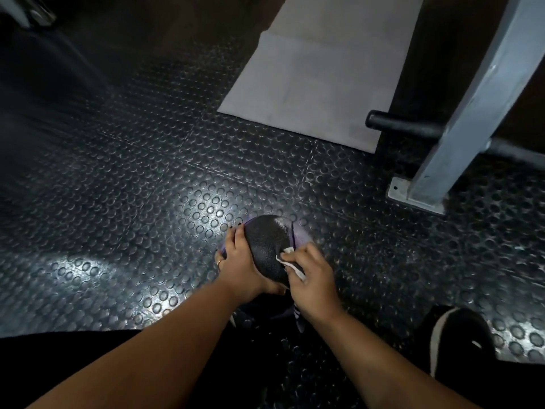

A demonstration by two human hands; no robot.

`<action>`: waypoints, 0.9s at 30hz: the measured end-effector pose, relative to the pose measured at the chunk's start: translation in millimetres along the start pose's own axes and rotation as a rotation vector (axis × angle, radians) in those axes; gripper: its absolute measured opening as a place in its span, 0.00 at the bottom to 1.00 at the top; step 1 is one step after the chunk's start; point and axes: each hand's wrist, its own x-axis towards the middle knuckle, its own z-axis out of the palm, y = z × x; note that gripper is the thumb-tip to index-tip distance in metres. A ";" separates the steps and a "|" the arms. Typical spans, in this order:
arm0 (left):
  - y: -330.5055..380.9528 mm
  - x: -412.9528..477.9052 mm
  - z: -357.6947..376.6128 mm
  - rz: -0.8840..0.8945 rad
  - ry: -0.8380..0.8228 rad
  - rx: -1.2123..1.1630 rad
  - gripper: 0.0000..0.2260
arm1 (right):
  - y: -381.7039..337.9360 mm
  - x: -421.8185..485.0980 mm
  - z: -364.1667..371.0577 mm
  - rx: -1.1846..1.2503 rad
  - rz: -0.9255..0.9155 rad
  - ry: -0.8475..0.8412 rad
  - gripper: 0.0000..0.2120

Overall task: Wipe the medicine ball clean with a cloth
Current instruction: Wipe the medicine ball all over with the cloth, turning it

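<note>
A black and purple medicine ball point(267, 240) is held just above the studded rubber floor, low in the middle of the view. My left hand point(240, 262) grips its left side, fingers curled over the top edge and thumb underneath. My right hand point(312, 278) pinches a small white cloth point(290, 259) and presses it against the ball's right side. The near underside of the ball is hidden behind both hands.
A grey mat point(318, 75) lies on the floor ahead. At the right stands a grey steel post point(472, 107) on a bolted base plate, with a black bar point(404, 125) sticking out. A black shoe point(460, 335) is at the lower right.
</note>
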 end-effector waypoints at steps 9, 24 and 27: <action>-1.4 -17.9 16.4 0.054 0.036 0.064 0.75 | 2.6 62.4 0.7 -0.072 0.190 0.074 0.10; -1.5 -20.8 17.9 0.018 0.074 0.007 0.72 | -4.7 4.9 -7.1 -0.143 -0.030 -0.031 0.15; -3.6 -24.0 20.1 0.025 0.084 0.012 0.73 | 0.0 13.2 -7.9 -0.186 -0.134 0.023 0.15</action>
